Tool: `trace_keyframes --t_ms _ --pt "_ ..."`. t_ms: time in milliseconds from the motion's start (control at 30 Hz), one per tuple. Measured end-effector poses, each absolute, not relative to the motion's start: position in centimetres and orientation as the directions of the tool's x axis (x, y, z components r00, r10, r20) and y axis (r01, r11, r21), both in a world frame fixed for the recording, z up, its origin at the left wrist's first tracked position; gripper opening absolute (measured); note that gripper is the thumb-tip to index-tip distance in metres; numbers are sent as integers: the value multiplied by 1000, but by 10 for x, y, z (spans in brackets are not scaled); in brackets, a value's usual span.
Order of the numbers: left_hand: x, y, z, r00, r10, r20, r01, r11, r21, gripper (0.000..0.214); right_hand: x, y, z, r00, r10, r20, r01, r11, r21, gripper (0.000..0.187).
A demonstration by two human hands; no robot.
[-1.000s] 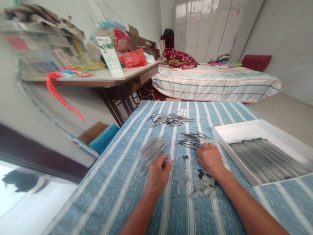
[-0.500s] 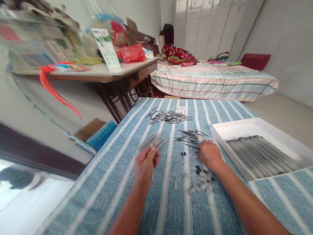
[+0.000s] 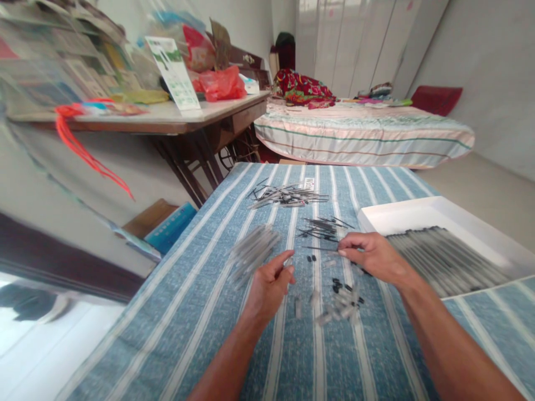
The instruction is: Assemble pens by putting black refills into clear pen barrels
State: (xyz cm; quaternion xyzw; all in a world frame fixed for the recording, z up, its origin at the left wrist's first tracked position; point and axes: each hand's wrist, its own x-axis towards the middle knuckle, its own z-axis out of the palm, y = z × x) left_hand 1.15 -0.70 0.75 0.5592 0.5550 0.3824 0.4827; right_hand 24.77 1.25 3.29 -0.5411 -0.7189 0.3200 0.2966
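My right hand [image 3: 374, 256] pinches a thin dark pen refill [image 3: 317, 248] between thumb and fingertips, and its tip points left. Just beyond lies a small pile of dark refills [image 3: 321, 227]. My left hand [image 3: 271, 284] has its index finger stretched out and thumb apart, with no object visible between them. To its left is a bundle of clear pen barrels [image 3: 254, 250] on the cloth. Two small black plugs [image 3: 311, 258] lie between the hands. Nearer to me are clear pen caps [image 3: 340, 309] mixed with several black pieces [image 3: 337, 287].
A white box [image 3: 376, 214] on the right holds rows of pens [image 3: 443, 259]. Farther back on the striped tablecloth [image 3: 217, 312] is another pile of thin pen parts [image 3: 288, 195]. A desk [image 3: 188, 125] stands at the left, and a bed [image 3: 363, 131] is behind.
My left hand has left the clear barrels and moved right, its index finger now extended. My right hand has drawn a refill away from the pile toward me.
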Motion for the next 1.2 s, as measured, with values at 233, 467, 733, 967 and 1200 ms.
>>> trace_keyframes --t_ms 233,467,733,967,1200 --pt "12 -8 9 121 989 -86 278 49 959 37 244 9 38 -349 931 104 553 294 -779 20" --pt "11 -10 10 240 969 -55 403 -48 914 29 246 9 35 -412 909 68 565 313 -764 20" --pt "12 -15 14 414 907 -80 467 -135 874 26 248 7 44 -483 876 1 503 279 -818 20" --pt "19 -20 23 490 860 -140 441 -106 891 23 214 0 30 -491 871 -17 345 177 -922 12" --pt "18 -19 21 420 892 -170 332 24 943 22 208 -3 33 -344 936 70 325 189 -926 21"
